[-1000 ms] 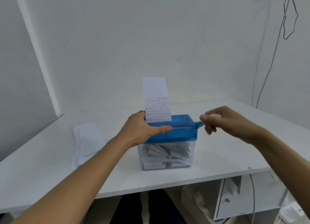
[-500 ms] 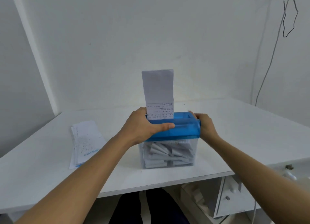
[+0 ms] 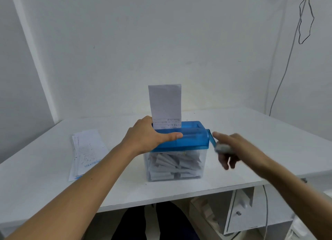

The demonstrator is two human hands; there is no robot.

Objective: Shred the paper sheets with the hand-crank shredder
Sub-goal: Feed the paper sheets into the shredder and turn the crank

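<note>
Shredder [image 3: 179, 150] stands near the table [image 3: 269, 132] front edge; left hand [image 3: 145, 137] clasps its lid [image 3: 195, 138], right hand [image 3: 233, 148] grips the crank [image 3: 211, 138].

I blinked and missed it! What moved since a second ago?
The right hand swung the crank round, from up beside the shredder to lower and out right. The sheet sank deeper into the shredder; fewer printed lines show. The left hand still holds the shredder, and the paper stack stayed put.
</note>
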